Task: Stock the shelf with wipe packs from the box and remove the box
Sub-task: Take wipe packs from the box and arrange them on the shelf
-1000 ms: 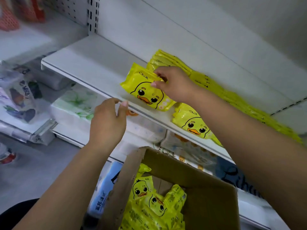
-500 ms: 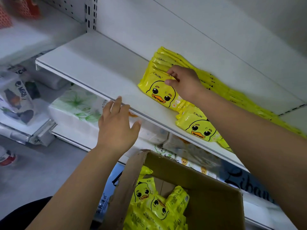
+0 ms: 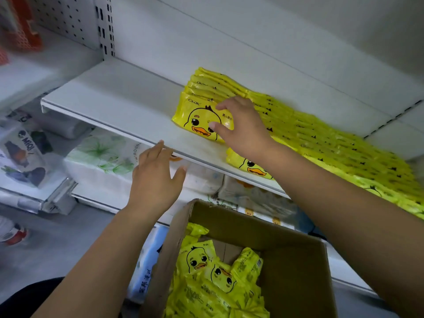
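Note:
Yellow wipe packs with a duck face stand in rows on the white shelf (image 3: pixel 110 104). My right hand (image 3: pixel 241 127) rests on the front pack (image 3: pixel 195 118) of the left row, thumb and fingers spread over its face. A second row's front pack (image 3: pixel 250 166) sits near the shelf edge under my right forearm. My left hand (image 3: pixel 156 177) hovers open just below the shelf's front edge, holding nothing. The open cardboard box (image 3: pixel 296 271) sits below, with several more yellow packs (image 3: pixel 211 283) inside.
Tissue packs with green leaf print (image 3: pixel 101 154) fill the lower shelf. A neighbouring shelf unit at left holds printed bags (image 3: pixel 25 152). A blue-and-white pack (image 3: pixel 149 265) lies beside the box. The shelf's left half is bare.
My right hand pushed the front pack back against the left row and now lies spread on it. My left hand opened and drifted right, below the shelf edge.

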`<action>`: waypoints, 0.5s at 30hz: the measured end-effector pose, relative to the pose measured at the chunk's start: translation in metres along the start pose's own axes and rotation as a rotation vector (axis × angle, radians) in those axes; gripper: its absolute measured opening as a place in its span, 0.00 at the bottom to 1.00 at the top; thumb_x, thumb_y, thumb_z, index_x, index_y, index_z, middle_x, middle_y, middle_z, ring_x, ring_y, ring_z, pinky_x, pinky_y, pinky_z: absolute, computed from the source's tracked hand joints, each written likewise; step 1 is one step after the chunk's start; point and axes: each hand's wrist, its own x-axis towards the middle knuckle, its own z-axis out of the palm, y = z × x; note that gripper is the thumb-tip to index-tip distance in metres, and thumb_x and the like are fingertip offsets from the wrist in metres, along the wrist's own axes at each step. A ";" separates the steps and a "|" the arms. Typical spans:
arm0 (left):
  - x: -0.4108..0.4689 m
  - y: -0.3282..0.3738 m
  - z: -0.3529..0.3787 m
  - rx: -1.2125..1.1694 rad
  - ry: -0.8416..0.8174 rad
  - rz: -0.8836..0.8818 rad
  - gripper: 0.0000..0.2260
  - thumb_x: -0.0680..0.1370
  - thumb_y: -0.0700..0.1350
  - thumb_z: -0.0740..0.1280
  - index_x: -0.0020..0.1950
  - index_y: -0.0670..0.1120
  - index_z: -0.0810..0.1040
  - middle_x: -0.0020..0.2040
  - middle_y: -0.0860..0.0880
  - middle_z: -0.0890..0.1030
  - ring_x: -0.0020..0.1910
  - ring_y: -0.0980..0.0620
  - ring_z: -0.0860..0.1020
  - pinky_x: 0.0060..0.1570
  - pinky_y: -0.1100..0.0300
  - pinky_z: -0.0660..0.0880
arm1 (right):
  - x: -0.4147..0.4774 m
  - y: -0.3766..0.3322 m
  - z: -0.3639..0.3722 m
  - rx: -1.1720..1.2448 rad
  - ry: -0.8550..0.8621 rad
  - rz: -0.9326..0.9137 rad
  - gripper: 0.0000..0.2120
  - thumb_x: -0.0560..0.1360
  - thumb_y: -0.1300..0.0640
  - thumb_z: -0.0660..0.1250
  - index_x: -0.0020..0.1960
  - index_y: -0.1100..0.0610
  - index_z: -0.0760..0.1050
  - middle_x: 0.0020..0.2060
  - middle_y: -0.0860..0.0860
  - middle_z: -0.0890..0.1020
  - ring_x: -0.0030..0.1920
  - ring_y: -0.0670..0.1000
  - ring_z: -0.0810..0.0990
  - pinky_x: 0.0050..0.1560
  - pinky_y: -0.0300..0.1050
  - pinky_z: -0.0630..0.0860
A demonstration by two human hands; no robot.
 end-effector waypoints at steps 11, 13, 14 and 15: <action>-0.094 0.003 0.036 0.045 -0.353 -0.268 0.31 0.83 0.61 0.59 0.77 0.41 0.64 0.75 0.40 0.69 0.73 0.39 0.70 0.67 0.48 0.68 | -0.211 0.017 0.031 0.163 -0.147 0.127 0.20 0.76 0.49 0.71 0.64 0.56 0.76 0.58 0.53 0.80 0.61 0.53 0.75 0.60 0.45 0.69; -0.114 0.001 0.049 0.056 -0.391 -0.365 0.30 0.83 0.63 0.57 0.72 0.39 0.68 0.70 0.37 0.74 0.68 0.36 0.73 0.61 0.47 0.70 | -0.245 0.028 0.054 0.212 -0.222 0.250 0.20 0.76 0.49 0.72 0.64 0.58 0.77 0.58 0.53 0.80 0.61 0.53 0.75 0.59 0.41 0.67; -0.124 0.000 0.055 0.054 -0.397 -0.406 0.29 0.83 0.63 0.56 0.69 0.39 0.69 0.67 0.36 0.76 0.66 0.35 0.74 0.59 0.47 0.70 | -0.260 0.033 0.066 0.235 -0.271 0.322 0.20 0.76 0.49 0.73 0.63 0.58 0.77 0.58 0.54 0.80 0.60 0.54 0.75 0.59 0.42 0.68; -0.132 -0.001 0.060 0.045 -0.387 -0.440 0.28 0.84 0.63 0.54 0.66 0.38 0.71 0.64 0.35 0.77 0.64 0.34 0.74 0.57 0.47 0.70 | -0.274 0.038 0.080 0.261 -0.325 0.399 0.19 0.76 0.49 0.73 0.62 0.59 0.78 0.57 0.55 0.81 0.60 0.55 0.76 0.58 0.44 0.70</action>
